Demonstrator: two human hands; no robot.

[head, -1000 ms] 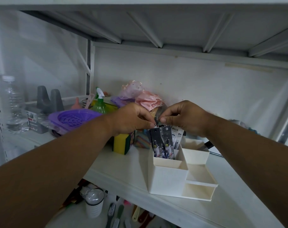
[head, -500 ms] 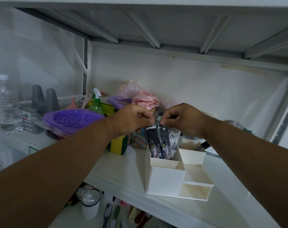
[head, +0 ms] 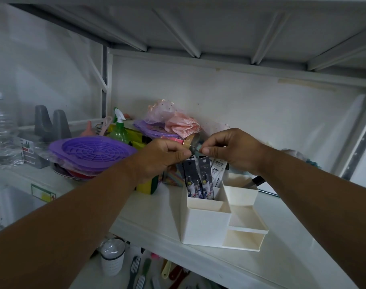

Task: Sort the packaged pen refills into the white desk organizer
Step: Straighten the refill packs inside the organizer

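The white desk organizer (head: 207,224) stands on the shelf, stepped, with open compartments. Two dark pen refill packs (head: 198,180) stand upright in its rear left compartment, and white refill packs (head: 218,167) stand just behind them. My left hand (head: 163,157) and my right hand (head: 230,151) meet right above the dark packs. Each pinches at the packs' top edge, with a small teal tab (head: 197,152) between the fingertips. The fingers hide exactly where the tab joins.
A roll of brown tape (head: 191,140) and pink fabric (head: 178,122) lie behind my hands. To the left are a purple basket (head: 90,151), a green spray bottle (head: 118,130) and a yellow-green sponge (head: 148,186). A shelf runs close overhead, and a lower shelf holds cutlery (head: 136,272).
My fingertips, pressed together a second ago, have parted slightly and the teal tab now shows between them. The packs and organizer stay where they were.
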